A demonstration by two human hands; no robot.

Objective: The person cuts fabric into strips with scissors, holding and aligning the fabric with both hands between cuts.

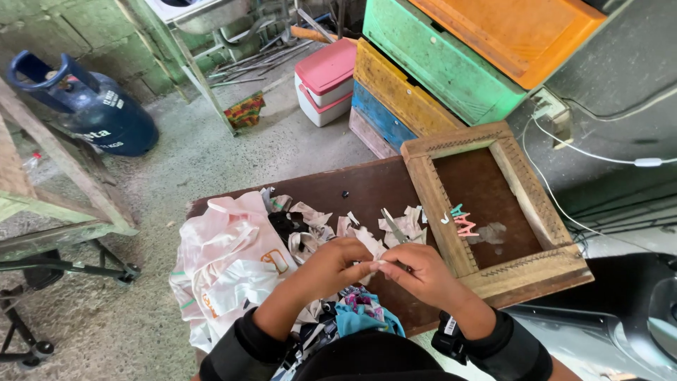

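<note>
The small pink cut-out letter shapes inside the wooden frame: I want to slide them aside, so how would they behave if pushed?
The small pink cut-out letter shapes look thin and flat, so they are probably very light and would skid or flutter away. They seem floppy rather than stiff, much like the pale paper scraps nearby. Lying loose on the brown board within the wooden frame, they would likely scatter.

1. The floor [233, 152] is rough grey concrete, lit by even daylight.
2. A wall of greenish blocks [70, 28] stands at the upper left, with a blue gas cylinder [92, 106] lying on the floor near it.
3. A stack of painted wooden boxes [437, 70], orange, green, yellow and blue, rises beyond the far edge of the dark brown table [367, 187].
4. A pink and white cooler box [324, 81] sits just beside the stack.
5. A grey wall [620, 85] at the right carries a socket [553, 109] and white cables [599, 156].
6. A weathered wooden frame [49, 183] stands at the left.
</note>
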